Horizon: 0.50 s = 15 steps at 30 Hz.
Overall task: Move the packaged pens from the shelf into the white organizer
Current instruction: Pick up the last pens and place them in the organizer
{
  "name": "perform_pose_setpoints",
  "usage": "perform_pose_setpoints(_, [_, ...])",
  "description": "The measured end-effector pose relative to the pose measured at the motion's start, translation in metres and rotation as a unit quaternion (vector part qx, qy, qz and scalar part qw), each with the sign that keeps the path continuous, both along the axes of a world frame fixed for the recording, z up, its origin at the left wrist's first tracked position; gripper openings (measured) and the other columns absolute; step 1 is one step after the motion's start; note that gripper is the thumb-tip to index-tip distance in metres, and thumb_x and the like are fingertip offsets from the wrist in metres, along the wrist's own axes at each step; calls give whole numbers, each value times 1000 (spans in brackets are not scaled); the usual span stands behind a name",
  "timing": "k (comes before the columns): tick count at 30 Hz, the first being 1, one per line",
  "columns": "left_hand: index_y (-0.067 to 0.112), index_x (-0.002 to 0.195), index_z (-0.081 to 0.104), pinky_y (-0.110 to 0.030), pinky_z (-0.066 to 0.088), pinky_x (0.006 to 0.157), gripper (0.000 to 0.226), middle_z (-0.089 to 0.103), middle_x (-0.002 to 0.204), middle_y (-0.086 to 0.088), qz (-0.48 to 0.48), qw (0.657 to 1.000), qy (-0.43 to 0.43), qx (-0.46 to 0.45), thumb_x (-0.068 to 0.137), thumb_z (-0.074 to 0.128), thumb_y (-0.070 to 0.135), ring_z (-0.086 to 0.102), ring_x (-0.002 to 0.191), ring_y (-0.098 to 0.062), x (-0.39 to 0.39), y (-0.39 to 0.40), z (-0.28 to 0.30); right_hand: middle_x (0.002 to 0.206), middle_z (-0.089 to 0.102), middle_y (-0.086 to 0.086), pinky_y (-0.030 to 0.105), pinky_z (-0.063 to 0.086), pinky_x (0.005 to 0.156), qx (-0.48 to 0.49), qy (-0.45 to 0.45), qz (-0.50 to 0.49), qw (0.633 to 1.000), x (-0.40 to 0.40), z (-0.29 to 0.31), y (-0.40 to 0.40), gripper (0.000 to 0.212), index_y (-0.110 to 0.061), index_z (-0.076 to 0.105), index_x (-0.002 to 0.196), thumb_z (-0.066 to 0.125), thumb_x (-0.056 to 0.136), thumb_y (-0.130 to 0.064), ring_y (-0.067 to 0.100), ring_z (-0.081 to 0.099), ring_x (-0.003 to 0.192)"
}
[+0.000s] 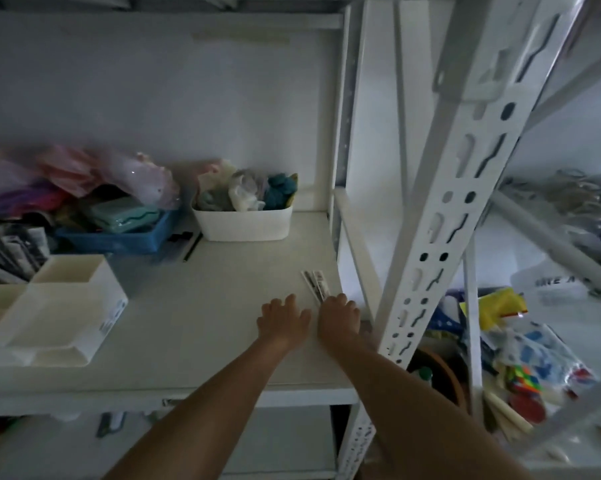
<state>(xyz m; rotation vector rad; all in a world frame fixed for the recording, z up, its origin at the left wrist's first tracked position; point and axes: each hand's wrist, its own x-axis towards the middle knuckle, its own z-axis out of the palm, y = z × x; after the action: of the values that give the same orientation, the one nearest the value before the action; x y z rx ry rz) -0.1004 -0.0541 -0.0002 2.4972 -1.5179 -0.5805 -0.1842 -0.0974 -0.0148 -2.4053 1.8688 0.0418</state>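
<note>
The 2 thin packaged pens in clear and white wrapping [315, 285] are lying flat on the pale white shelf board [223, 306], close to its right edge. They are lying side by side and pointing away from the person. There is dark print on the wrapping, but it is too small and blurry to read.

The right hand [339, 318] is lying palm down over the near end of the pens, with its fingertips touching them. The fingers are bent a little, and I cannot tell if they are gripping the pens or only resting on them. The left hand [282, 320] is lying just beside it, palm down on the bare shelf, fingers spread and holding nothing.

The white plastic organizer with open boxes [60, 306] is sitting well to the left on the same shelf. A small sticker with dark print is showing on its side, too blurry to read. More packaged pens [8, 254] are standing in its back part.

Behind it, a blue plastic tray [119, 237] is holding soft, colourful things. Next to that, a white plastic tub [242, 225] is holding small bags. A black pen [192, 247] is lying loose between them.

A white metal post with holes [441, 237] is standing at the right.
</note>
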Motion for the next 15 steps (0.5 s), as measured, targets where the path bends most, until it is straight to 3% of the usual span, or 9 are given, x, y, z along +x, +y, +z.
perform_pose_setpoints(4, [13, 142, 35, -39, 35, 108, 51, 39, 144, -18, 35, 999, 7, 23, 96, 38, 37, 34, 134, -34, 7, 9, -9, 123, 55, 16, 37, 47, 91, -42, 38, 62, 996, -1, 1, 3, 29, -1, 51, 120, 44, 92, -1, 32, 51, 115])
perform_pose_setpoints(8, [6, 140, 36, -34, 29, 111, 49, 40, 145, -19, 26, 999, 14, 35, 99, 34, 32, 33, 136, -29, 14, 11, -9, 117, 62, 13, 34, 49, 88, -29, 0, 65, 997, 0, 6, 5, 27, -4, 57, 114, 44, 91, 0, 29, 55, 112])
perform_pose_setpoints(11, [1, 139, 37, -31, 28, 112, 50, 40, 147, -19, 46, 995, 83, 12, 101, 30, 32, 36, 137, -26, 22, 15, 0, 113, 64, 17, 35, 48, 89, 59, -176, 2, 983, 6, 17, 6, 22, -4, 58, 107, 46, 90, -10, 33, 57, 110])
perform_pose_setpoints(13, [1, 136, 44, -32, 33, 109, 51, 46, 144, -20, 76, 984, 159, -39, 101, 30, 35, 43, 132, -29, 33, 20, 11, 96, 64, 20, 33, 48, 78, 139, -297, -6, 945, 31, 29, 15, 14, -9, 63, 89, 51, 89, -16, 29, 62, 93])
perform_pose_setpoints(15, [2, 126, 55, -33, 43, 99, 45, 59, 130, -21, 113, 965, 199, -126, 100, 34, 32, 56, 119, -31, 54, 27, 28, 77, 59, 14, 31, 43, 65, 184, -390, 2, 902, 66, 42, 27, 20, -16, 59, 68, 52, 87, -17, 22, 56, 75])
